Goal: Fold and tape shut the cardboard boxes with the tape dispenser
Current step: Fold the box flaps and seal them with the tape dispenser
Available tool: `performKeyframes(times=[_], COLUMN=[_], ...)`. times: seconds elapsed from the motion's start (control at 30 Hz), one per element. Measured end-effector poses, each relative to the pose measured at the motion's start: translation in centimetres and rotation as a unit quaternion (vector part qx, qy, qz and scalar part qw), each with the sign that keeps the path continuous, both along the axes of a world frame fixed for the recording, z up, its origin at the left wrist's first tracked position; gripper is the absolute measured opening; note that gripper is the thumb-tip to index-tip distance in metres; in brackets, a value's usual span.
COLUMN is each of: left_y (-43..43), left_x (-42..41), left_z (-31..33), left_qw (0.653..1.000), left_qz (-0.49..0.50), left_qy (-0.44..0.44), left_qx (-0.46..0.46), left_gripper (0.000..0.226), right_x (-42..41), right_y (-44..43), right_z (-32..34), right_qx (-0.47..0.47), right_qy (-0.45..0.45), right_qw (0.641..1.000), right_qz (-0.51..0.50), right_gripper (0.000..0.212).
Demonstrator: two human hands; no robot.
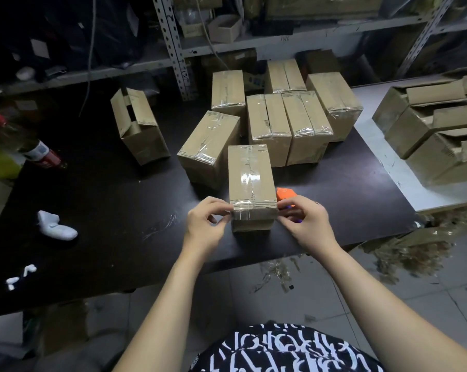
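Head view: the long brown cardboard box (251,183) stands at the near edge of the black table (106,197), right in front of the person. Shiny clear tape already runs along its top and across its near end. The left hand (205,224) pinches the near left corner with thumb and fingers, likely to press the tape flat. The right hand (305,221) is curled round the orange plastic tape dispenser (284,196), with its fingertips at the near right corner. So this box looks almost done. Just behind it sits a bunch of taped brown boxes (270,122), all closed. One open brown box (138,127) lies farther left, and a stack of open brown boxes (428,130) waits on the right, so plenty is left.
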State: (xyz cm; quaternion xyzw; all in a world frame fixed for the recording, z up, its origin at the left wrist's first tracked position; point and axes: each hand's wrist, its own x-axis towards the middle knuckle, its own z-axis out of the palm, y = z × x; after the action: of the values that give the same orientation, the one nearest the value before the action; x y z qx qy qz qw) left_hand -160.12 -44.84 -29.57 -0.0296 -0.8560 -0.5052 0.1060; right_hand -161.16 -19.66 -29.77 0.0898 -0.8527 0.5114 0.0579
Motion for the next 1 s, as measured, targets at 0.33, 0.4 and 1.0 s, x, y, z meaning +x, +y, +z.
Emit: performKeyframes(times=[0.33,0.4,1.0], left_y=[0.0,0.4,1.2], left_x=[-1.3,-1.4,-1.5], left_z=[-1.1,-1.5,-2.0], left_qw=[0.988,0.986,0.979], left_qz=[-0.037,-0.031,-0.020], left_qy=[0.118,0.133,0.160], left_qx=[-0.097,-0.100,-0.122], left_gripper=[0.010,0.010,0.017], right_x=[-0.8,-0.8,-1.3], right_y=[-0.7,-0.8,-0.1], right_z=[-1.0,-1.0,-1.3], right_qx=[0.027,0.018,0.082], right_qy=[0.119,0.120,0.182], right_qw=[0.993,0.992,0.979], right_qz=[-0.010,-0.016,0.030], right_gripper=[0.016,0.016,0.015])
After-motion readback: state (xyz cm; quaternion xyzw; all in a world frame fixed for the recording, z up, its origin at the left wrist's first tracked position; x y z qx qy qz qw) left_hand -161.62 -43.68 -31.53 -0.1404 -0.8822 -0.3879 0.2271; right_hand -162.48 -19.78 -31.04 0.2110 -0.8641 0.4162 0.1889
